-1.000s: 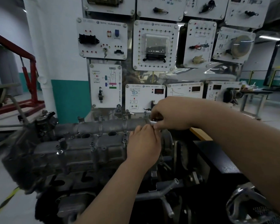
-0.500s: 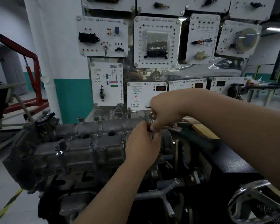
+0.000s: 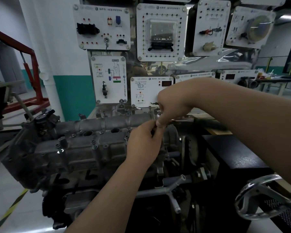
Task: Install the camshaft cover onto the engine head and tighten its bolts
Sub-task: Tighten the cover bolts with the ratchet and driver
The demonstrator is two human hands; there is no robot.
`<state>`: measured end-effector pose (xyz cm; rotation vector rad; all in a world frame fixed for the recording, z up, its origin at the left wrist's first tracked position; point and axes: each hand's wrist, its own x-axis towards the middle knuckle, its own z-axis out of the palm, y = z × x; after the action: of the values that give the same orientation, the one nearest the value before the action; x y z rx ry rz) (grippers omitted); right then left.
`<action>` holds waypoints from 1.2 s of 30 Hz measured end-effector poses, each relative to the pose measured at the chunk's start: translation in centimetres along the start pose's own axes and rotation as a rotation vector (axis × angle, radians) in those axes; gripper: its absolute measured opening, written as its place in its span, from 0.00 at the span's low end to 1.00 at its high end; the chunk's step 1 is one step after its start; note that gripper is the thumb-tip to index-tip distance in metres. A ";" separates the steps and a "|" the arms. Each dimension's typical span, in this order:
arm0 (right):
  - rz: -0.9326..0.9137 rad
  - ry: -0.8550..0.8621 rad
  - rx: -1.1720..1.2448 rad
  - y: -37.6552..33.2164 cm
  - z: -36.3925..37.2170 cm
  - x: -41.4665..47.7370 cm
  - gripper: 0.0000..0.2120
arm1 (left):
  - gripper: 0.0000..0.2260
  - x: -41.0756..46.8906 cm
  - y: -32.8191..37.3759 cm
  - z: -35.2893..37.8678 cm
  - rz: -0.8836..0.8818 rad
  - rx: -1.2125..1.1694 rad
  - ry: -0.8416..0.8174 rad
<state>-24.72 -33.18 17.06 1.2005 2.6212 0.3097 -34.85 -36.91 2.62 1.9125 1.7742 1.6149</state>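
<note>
1. At the far left a red steel frame (image 3: 33, 64) stands on the floor. A white pipe (image 3: 49, 84) runs up the wall beside it, and a strip of yellow and black tape (image 3: 8, 211) crosses the floor lower down.
2. The engine (image 3: 29, 165) fills the lower left and middle, dull grey and dark.
3. The camshaft cover (image 3: 97, 126) lies on top of the engine head (image 3: 77, 167). It is a long grey casting that runs across the middle, and its right end is under the two hands.
4. Bolts (image 3: 92, 142) stand along the cover with their heads above its surface. How far in they are cannot be told.
5. Behind the engine, white panels (image 3: 107, 79) with small parts and diagrams hang on a board.
6. The left hand (image 3: 144, 145) comes up from below, over the right end of the cover. Its fingers are curled, and their tips meet the tips of the other hand. Whether they grip anything is hidden.
7. The right hand (image 3: 173, 105) reaches in from the right, just above the left one. Its fingers bend downward, with forefinger and thumb drawn together. A small bright metal piece (image 3: 158, 115) shows right at the forefinger, but whether the fingers pinch it cannot be told.
8. To the right of the hands is a black stand (image 3: 233, 158), and a shiny handwheel (image 3: 265, 200) sits in the lower right corner.
9. Far back on the right, a table (image 3: 274, 80) carries a few small items, too blurred to tell apart.
</note>
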 end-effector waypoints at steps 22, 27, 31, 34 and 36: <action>-0.117 0.135 -0.059 -0.5 0.0 -0.3 0.11 | 0.08 -0.1 0.3 -0.4 -0.054 -0.054 0.048; -0.028 0.103 0.062 -0.1 0.9 0.0 0.17 | 0.04 0.1 0.4 -0.4 -0.091 -0.062 0.013; -0.022 0.088 0.122 -0.7 1.1 0.4 0.25 | 0.03 0.8 0.4 -0.3 -0.145 -0.047 0.041; -0.079 0.171 0.003 -0.7 0.5 0.2 0.13 | 0.09 0.5 0.5 -0.4 -0.119 -0.090 0.050; -0.105 0.195 0.027 0.0 0.5 0.1 0.23 | 0.10 0.3 0.5 -0.5 -0.117 -0.119 0.036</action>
<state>-24.68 -33.07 16.60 1.0861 2.8518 0.3902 -34.95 -37.12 3.38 1.7064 1.7249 1.6836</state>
